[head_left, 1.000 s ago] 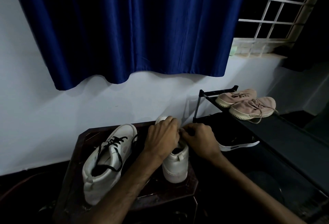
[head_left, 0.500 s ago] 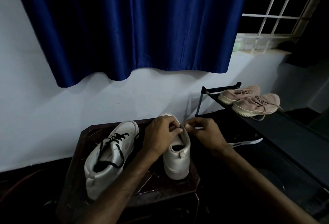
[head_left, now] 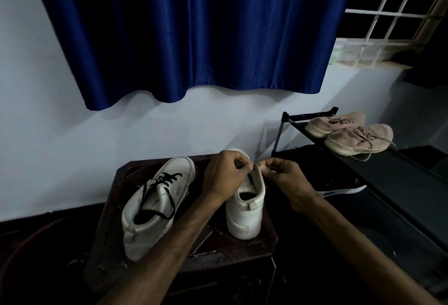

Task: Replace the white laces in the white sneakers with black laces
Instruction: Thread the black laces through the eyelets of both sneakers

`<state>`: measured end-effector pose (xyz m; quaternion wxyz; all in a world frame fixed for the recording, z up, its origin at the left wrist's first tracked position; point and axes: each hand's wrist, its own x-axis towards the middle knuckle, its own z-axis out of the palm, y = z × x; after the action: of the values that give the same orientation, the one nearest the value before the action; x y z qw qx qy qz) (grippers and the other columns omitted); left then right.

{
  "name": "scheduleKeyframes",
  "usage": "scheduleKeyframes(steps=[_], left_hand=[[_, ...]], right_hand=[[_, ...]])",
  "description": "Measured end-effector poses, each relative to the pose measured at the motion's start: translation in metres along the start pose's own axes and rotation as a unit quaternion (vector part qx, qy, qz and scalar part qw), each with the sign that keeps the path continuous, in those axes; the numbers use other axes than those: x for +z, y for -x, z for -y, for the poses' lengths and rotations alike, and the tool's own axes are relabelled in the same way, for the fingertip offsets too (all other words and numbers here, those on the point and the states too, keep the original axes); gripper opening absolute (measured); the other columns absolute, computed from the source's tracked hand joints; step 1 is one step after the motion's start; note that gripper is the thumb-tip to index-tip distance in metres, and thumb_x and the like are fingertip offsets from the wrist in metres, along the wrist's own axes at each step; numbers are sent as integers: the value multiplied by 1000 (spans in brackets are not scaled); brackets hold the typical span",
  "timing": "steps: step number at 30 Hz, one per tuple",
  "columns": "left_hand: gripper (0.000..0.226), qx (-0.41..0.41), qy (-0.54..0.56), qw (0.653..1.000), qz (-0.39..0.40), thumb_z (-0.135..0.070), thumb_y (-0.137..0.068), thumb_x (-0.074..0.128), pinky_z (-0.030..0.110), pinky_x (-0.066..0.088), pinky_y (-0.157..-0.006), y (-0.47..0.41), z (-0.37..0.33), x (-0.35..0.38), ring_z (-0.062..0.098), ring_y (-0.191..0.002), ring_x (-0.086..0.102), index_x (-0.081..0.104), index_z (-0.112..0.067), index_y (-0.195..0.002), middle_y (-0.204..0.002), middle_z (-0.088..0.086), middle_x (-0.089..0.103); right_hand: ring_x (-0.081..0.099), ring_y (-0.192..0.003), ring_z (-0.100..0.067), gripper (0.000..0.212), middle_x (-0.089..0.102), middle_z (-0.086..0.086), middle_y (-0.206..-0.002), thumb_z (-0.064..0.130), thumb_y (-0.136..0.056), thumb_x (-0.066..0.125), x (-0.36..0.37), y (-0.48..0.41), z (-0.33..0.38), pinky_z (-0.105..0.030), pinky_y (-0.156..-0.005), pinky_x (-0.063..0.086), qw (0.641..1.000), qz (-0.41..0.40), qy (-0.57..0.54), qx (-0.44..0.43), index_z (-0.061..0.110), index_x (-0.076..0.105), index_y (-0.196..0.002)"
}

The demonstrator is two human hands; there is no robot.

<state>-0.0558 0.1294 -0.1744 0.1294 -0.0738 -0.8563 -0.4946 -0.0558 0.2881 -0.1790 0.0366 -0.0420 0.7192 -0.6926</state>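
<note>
Two white sneakers stand on a dark wooden stool [head_left: 242, 251], heels toward me. The left sneaker [head_left: 155, 207] carries a black lace [head_left: 167, 183] threaded through its eyelets, loose ends trailing over its side. My left hand [head_left: 223, 174] and my right hand [head_left: 283, 176] meet above the tongue of the right sneaker [head_left: 247, 215], fingertips pinched together over its eyelets. What they pinch is too dark and small to make out. My left hand hides the front of that shoe.
A black shoe rack [head_left: 388, 174] stands to the right with a pair of pink sneakers [head_left: 356, 137] on top and a dark shoe with a white sole [head_left: 339, 190] below. A blue curtain [head_left: 189, 28] hangs over the white wall behind the stool.
Both hands have lifted slightly from the right sneaker's opening to above its tongue, fingertips now meeting in a pinch. The view has tilted down a little.
</note>
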Motion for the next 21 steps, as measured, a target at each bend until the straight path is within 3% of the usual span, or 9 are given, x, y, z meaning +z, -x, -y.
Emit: scheduleKeyframes(steps=[4, 7, 10, 12, 16, 21], left_hand=[[27, 4, 72, 996, -54, -16, -87, 68, 28, 51, -82, 1, 5, -10, 12, -89, 64, 63, -24, -113, -102, -5, 66], [17, 0, 31, 988, -151, -13, -92, 60, 32, 48, -84, 5, 13, -19, 19, -92, 60, 61, -17, -108, -108, 1, 60], [6, -39, 34, 993, -108, -16, -91, 63, 33, 49, -82, 17, 21, -18, 12, -84, 60, 61, -16, -97, -93, -4, 65], [11, -59, 47, 996, -49, -27, -89, 67, 31, 49, -82, 25, 28, -13, 8, -83, 60, 63, -18, -93, -89, -7, 65], [24, -38, 47, 997, -57, -48, -84, 67, 23, 48, -84, 40, 36, -6, 3, -90, 59, 61, -26, -90, -97, -7, 61], [53, -11, 11, 998, -55, -63, -71, 57, 22, 46, -85, 50, 29, -1, 2, -101, 53, 50, -28, -111, -108, -16, 54]], right_hand=[[53, -61, -12, 22, 59, 0, -65, 4, -99, 49, 6, -1, -2, -22, -55, 44, 994, -31, 102, 17, 7, 59, -80], [56, -57, -12, 16, 60, -4, -70, 6, -102, 42, 6, -3, -1, -23, -51, 46, 991, -74, 104, 42, 2, 55, -93], [62, -46, -13, 14, 60, -14, -72, 7, -104, 35, 7, -2, 3, -22, -44, 51, 992, -90, -22, 84, -1, 48, -106], [64, -46, -12, 18, 61, -17, -74, 8, -105, 35, 5, -1, 5, -23, -43, 52, 992, -80, -36, 95, -3, 46, -114], [66, -59, -17, 19, 67, -11, -79, 12, -104, 41, -2, 0, 17, -29, -56, 58, 997, -11, 5, 71, -3, 50, -109], [59, -69, -18, 11, 64, -10, -75, 11, -93, 60, 6, 6, 13, -23, -62, 51, 995, 6, 99, 1, 0, 61, -90]])
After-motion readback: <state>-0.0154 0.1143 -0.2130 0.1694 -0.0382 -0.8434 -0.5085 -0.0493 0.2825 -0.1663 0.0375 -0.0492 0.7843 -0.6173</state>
